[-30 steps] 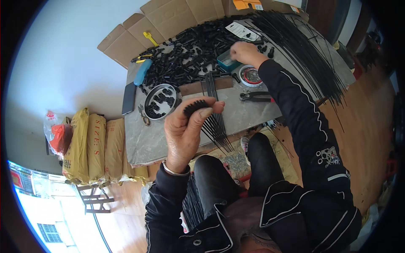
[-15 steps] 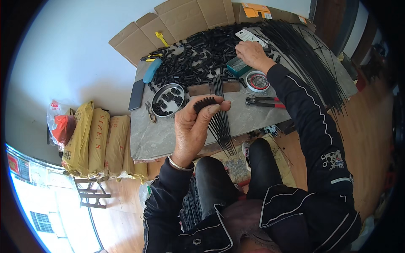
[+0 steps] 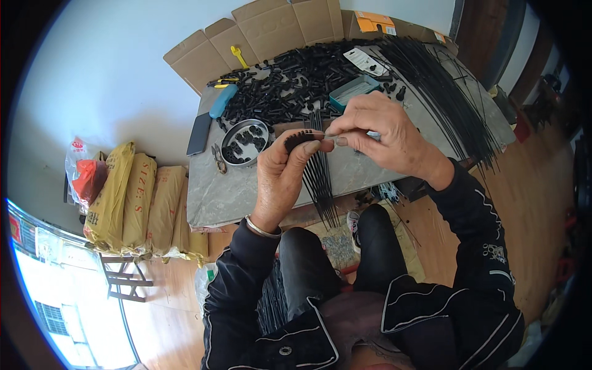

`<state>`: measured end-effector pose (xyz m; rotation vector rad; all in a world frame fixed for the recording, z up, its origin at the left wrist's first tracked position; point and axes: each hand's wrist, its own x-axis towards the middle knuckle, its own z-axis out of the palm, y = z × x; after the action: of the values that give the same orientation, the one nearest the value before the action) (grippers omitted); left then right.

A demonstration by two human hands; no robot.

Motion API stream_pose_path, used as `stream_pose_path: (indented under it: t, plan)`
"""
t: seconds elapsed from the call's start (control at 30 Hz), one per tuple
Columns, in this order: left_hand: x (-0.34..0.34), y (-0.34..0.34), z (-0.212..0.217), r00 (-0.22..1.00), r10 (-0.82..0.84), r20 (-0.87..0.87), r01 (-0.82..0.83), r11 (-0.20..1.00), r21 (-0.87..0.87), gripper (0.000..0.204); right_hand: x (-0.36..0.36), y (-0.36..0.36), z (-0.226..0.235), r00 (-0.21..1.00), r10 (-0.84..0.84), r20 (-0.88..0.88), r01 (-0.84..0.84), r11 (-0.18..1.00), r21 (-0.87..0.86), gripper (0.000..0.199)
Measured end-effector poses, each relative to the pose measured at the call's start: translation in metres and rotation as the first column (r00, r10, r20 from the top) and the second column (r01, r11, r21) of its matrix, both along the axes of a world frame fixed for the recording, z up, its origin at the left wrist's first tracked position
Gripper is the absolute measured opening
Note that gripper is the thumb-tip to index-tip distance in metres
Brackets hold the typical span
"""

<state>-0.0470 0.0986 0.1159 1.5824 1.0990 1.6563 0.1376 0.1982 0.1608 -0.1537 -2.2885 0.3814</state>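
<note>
My left hand point(image 3: 276, 179) is raised over the front of the table. Between its thumb and fingers it pinches a curved black toothed piece point(image 3: 297, 141). Close against its right end is my right hand point(image 3: 390, 133), thumb and forefinger closed on a thin pin point(image 3: 322, 134) that points at the piece. Whether the pin touches it I cannot tell. Below both hands lies a bundle of thin black rods point(image 3: 317, 188), jutting over the near table edge. A round metal dish point(image 3: 227, 137) with similar black toothed pieces stands left of my left hand.
Short black tubular parts point(image 3: 290, 77) are heaped at the back before a cardboard screen point(image 3: 265, 28). A green box point(image 3: 362, 84) of thin pale pieces sits behind my right hand. Long black rods point(image 3: 435, 92) fill the right side. Scissors point(image 3: 219, 159) and a phone point(image 3: 198, 134) lie left.
My right hand has come back from the green box toward my left hand and now holds a thin pin at the toothed piece. My left hand has stayed nearly in place.
</note>
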Motion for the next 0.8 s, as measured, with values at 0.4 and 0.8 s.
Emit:
stream_pose_path:
  t: [0.4,0.8]
  plan:
    - [0.008,-0.002,0.004,1.000,-0.005,0.012,0.005,1.000,-0.016,0.017,0.007,-0.005,0.006,0.997,-0.081,0.017,0.078,0.984,0.158,0.027]
    - [0.011,0.002,0.011,0.985,-0.170,-0.028,0.168,0.984,-0.060,0.021,0.013,-0.002,0.009,1.000,-0.018,-0.021,0.019,0.999,0.047,0.023]
